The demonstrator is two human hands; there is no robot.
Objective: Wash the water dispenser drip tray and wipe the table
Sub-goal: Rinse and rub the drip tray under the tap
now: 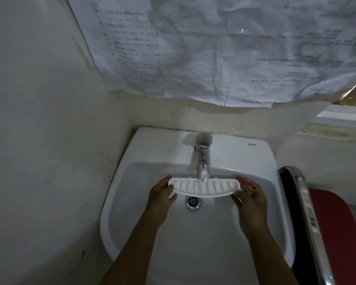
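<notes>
The left hand (160, 195) is closed on the left end of the drip tray (203, 187), its grip wrapped over the rim. The tray is held level above the sink (152, 149), directly under the tap (202, 161) and over the drain (193, 202). The right hand (250, 199) is closed on the right end. Washing is judged to be in progress; running water cannot be confirmed. No table is visible, so wiping remains.
</notes>
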